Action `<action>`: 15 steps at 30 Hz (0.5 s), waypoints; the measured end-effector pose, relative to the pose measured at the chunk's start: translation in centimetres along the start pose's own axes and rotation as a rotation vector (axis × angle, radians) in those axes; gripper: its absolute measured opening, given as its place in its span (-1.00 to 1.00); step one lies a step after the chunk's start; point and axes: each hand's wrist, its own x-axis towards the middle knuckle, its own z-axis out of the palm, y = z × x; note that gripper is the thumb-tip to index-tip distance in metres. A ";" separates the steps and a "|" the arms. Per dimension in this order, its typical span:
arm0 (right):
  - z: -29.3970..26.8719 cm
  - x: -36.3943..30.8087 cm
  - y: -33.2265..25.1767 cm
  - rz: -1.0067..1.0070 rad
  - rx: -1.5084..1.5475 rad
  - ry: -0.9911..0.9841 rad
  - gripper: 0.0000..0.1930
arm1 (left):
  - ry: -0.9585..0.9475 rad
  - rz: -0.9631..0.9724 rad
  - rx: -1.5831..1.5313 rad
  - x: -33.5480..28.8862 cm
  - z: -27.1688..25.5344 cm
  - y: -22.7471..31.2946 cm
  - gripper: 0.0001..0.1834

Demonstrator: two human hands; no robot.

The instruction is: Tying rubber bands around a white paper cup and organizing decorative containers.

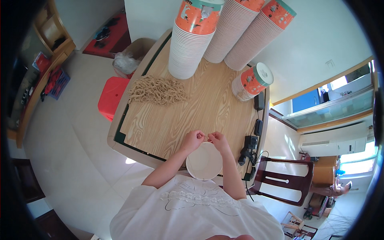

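A white paper bucket stands at the table's near edge against my shirt, its open mouth facing up. Over its far rim, my left hand and my right hand meet almost fingertip to fingertip. Both hands are closed in a pinch on what looks like a thin tan cord, of which only a tiny piece shows between them. Farther off at the left lies a tangled pile of tan cords.
Tall stacks of orange-and-green paper buckets rise at the table's back, with a shorter stack at the right. Black power adapters and cables line the right edge. A red stool and a dark wooden chair flank the table.
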 end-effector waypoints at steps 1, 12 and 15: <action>0.0 0.0 0.5 0.001 0.002 0.002 -0.82 | 0.029 0.007 -0.035 0.0 0.1 -0.1 -0.87; -0.2 -1.5 0.3 -0.380 -0.217 0.425 -0.79 | 0.019 0.008 0.030 0.0 0.1 0.7 -0.87; -0.2 -1.6 0.0 -0.014 -0.173 0.104 -0.75 | -0.014 -0.002 0.039 -0.3 -0.2 1.9 -0.86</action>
